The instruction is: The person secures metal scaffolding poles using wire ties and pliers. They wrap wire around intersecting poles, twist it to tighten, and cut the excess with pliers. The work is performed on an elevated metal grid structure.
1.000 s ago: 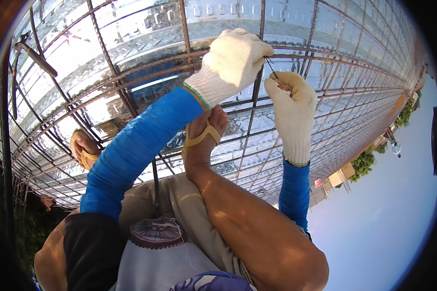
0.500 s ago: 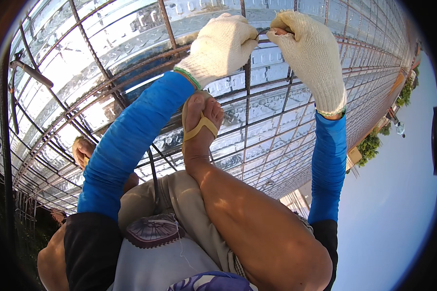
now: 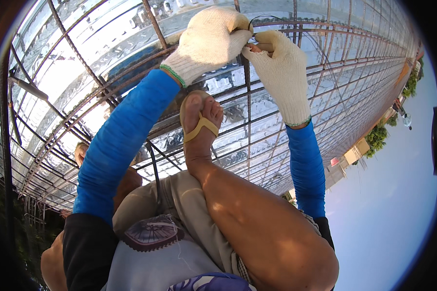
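My left hand [image 3: 211, 41], in a cream knit glove, is closed in a pinch at the top middle of the view. Beside it, my right hand [image 3: 280, 72], gloved alike with bare fingertips showing, is also pinched, its fingers nearly touching the left ones. A thin dark wire [image 3: 267, 16] comes out from between the fingertips and curves above my right hand. Both hands are closed on this wire, though its ends are hidden by the gloves. Just below the fingers runs an upright steel rebar [image 3: 248, 106], part of a wide mesh over shiny metal sheeting.
My sandalled foot [image 3: 199, 127] rests on the mesh below my left hand. A tool with a brownish handle [image 3: 30, 89] hangs on bars at the left. Crossing rebars [image 3: 75, 114] stretch on both sides. Trees [image 3: 376, 138] and sky lie beyond the mesh edge at right.
My right hand has moved left and down, close against the left fingertips. My left hand has shifted slightly left. The wire now bows up in a visible loop.
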The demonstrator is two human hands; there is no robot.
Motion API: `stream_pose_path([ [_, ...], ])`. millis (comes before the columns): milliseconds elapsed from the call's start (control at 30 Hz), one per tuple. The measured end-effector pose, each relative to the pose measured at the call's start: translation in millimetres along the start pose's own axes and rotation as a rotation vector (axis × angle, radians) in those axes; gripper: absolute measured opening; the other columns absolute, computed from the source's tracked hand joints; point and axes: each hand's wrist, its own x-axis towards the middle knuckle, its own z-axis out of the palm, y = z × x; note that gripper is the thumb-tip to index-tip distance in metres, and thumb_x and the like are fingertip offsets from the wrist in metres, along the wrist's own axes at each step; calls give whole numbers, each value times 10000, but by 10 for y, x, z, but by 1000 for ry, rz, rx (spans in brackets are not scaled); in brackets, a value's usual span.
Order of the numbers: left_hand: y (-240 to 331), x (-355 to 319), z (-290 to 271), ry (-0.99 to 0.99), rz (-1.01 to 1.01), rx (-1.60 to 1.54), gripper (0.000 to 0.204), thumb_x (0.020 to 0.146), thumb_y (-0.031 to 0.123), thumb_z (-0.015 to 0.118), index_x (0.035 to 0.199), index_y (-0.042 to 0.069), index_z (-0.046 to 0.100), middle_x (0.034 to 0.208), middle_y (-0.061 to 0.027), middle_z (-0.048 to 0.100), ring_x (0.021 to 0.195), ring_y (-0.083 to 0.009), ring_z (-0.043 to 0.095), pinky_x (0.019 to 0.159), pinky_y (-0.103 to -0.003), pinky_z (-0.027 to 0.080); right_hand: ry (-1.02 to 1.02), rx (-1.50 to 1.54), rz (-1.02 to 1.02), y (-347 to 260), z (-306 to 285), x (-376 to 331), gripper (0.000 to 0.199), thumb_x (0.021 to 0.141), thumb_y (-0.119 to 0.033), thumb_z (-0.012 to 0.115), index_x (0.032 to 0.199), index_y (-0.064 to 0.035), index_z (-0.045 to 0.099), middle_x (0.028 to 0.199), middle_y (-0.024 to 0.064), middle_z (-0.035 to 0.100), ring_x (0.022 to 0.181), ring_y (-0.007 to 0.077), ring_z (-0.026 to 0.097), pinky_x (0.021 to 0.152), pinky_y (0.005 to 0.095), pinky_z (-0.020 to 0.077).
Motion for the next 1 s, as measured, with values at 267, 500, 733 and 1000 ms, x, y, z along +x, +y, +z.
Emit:
stream_pose_path([
  [267, -243, -49, 68, -67, -50, -163, 324, 1011, 377, 770, 1181, 106, 820, 1062, -96, 796, 923, -272, 784, 818, -378, 639, 84, 35, 75, -33, 159, 18, 170, 978, -234, 787, 1002, -71, 748, 801, 120, 764, 703, 250, 772, 614, 376, 585],
  [500, -96, -20, 17, 0, -22, -135, 302, 1017, 370, 756, 1156, 110, 821, 1069, -99, 789, 941, -267, 779, 808, -390, 639, 30, 289, 330, -75, 203, -16, 197, 946, -207, 803, 996, -24, 749, 742, 67, 715, 657, 154, 696, 605, 314, 546],
  [733, -30, 156, -311, -151, -153, -314, 347, 1082, 325, 656, 1255, 34, 731, 1188, -130, 738, 1055, -270, 705, 935, -416, 574, 50, 657, 671, -190, 250, -29, 242, 930, -202, 816, 1018, 15, 751, 758, 9, 679, 663, 55, 613, 580, 246, 476],
  [1000, -180, 236, -197, -119, 28, -733, 380, 1082, 292, 657, 1334, 13, 709, 1241, -143, 751, 1101, -262, 715, 961, -443, 593, 119, 189, 236, -107, 298, -49, 239, 928, -235, 843, 984, -20, 756, 753, 70, 705, 612, 147, 646, 575, 311, 512],
])
